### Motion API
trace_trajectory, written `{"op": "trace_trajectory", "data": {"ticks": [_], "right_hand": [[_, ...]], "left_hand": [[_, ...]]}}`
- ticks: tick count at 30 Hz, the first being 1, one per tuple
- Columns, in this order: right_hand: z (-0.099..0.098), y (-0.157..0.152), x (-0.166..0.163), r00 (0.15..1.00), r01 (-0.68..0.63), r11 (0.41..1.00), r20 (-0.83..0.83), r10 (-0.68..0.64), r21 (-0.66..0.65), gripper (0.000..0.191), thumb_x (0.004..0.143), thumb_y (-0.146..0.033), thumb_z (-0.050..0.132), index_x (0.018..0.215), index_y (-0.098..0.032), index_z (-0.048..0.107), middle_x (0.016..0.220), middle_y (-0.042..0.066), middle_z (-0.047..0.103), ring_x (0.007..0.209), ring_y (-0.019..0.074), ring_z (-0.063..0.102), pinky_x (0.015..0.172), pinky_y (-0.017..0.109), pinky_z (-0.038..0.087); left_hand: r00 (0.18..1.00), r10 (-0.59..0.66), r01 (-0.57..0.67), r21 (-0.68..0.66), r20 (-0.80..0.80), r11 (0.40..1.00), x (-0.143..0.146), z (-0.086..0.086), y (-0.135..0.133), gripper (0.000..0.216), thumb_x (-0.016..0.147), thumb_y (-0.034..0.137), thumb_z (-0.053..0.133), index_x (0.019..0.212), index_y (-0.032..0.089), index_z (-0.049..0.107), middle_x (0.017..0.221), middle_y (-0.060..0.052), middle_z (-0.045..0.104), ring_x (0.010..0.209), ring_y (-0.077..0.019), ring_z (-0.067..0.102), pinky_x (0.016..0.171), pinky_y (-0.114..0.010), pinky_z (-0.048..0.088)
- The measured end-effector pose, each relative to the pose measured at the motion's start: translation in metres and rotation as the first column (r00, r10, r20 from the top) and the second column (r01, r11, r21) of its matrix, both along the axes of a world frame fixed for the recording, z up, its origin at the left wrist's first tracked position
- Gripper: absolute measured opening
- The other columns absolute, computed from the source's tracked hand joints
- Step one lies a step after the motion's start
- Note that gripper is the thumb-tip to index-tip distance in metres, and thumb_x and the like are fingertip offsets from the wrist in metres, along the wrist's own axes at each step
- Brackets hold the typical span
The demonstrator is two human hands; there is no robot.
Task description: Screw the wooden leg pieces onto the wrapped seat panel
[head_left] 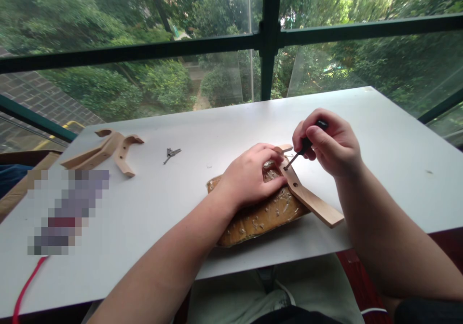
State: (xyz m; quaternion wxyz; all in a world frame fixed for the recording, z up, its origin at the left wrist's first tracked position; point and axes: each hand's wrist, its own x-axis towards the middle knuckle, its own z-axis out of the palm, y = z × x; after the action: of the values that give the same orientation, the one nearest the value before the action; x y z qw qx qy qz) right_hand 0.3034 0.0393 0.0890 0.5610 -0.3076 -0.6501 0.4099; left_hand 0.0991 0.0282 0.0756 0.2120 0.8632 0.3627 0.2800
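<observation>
A flat brown board wrapped in clear plastic [256,218] lies on the white table [379,136] in front of me. Across its right end rests a pale wooden strip [314,203] with a hole in it. My left hand [251,177] lies on the board, fingers curled, pressing the strip's upper end down. My right hand [331,143] is closed round a small black-handled screwdriver [302,150], whose tip touches the strip near my left fingers.
Two curved wooden parts [104,153] lie at the table's far left. Several small metal screws [171,154] sit near the middle. A blurred patch covers something at the left. A red cord [27,283] runs off the near left edge. Windows stand behind.
</observation>
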Motion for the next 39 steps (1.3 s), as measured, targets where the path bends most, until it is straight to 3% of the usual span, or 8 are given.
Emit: {"op": "trace_trajectory", "data": {"ticks": [19,24,27,34,39], "right_hand": [[-0.001,0.0,0.001,1.0,0.017,0.996,0.013,-0.018,0.084,0.016,0.09,-0.033,0.065,0.082,-0.02,0.06,0.068,0.002,0.067,0.043,0.0101,0.048,0.037,0.028,0.032],[-0.001,0.0,0.0,1.0,0.015,0.998,0.016,-0.016,0.067,0.012,0.093,-0.031,0.062,0.095,-0.02,0.065,0.066,0.001,0.066,0.04,0.009,0.046,0.036,0.027,0.031],[0.0,0.0,0.0,1.0,-0.021,0.998,0.005,0.02,0.06,0.016,0.093,-0.03,0.06,0.105,-0.02,0.065,0.068,0.001,0.066,0.04,0.0084,0.043,0.036,0.027,0.028],[0.003,0.0,0.013,0.969,-0.239,0.969,-0.084,0.234,-0.057,0.02,0.083,-0.026,0.063,0.101,-0.018,0.064,0.077,0.005,0.067,0.056,0.0134,0.053,0.045,0.028,0.036],[0.004,0.002,0.017,0.964,-0.266,0.96,-0.054,0.262,-0.091,0.02,0.088,-0.019,0.058,0.108,-0.018,0.06,0.089,0.009,0.072,0.061,0.0152,0.06,0.05,0.029,0.042]], "left_hand": [[0.999,-0.041,0.041,-0.009,-0.008,0.999,-0.001,-0.001,0.001,0.022,0.083,0.026,0.067,0.105,0.021,0.064,0.132,-0.005,0.06,0.122,-0.0211,0.057,0.108,-0.036,0.046],[0.999,-0.044,0.044,-0.01,0.001,0.999,-0.001,-0.001,0.001,0.021,0.085,0.025,0.065,0.106,0.021,0.063,0.131,-0.005,0.061,0.122,-0.0213,0.058,0.108,-0.037,0.046],[0.999,-0.048,0.048,-0.009,0.017,0.999,-0.001,-0.001,0.002,0.023,0.086,0.023,0.063,0.108,0.02,0.062,0.129,-0.006,0.063,0.123,-0.0213,0.058,0.108,-0.037,0.046],[0.997,0.0,-0.004,0.04,0.081,0.999,-0.002,-0.004,0.001,0.021,0.084,0.021,0.065,0.105,0.019,0.062,0.125,-0.008,0.06,0.116,-0.0191,0.06,0.107,-0.034,0.047],[0.998,-0.005,0.004,0.027,0.064,1.0,-0.002,-0.003,0.001,0.023,0.084,0.02,0.065,0.107,0.02,0.062,0.125,-0.006,0.06,0.116,-0.0183,0.059,0.105,-0.033,0.048]]}}
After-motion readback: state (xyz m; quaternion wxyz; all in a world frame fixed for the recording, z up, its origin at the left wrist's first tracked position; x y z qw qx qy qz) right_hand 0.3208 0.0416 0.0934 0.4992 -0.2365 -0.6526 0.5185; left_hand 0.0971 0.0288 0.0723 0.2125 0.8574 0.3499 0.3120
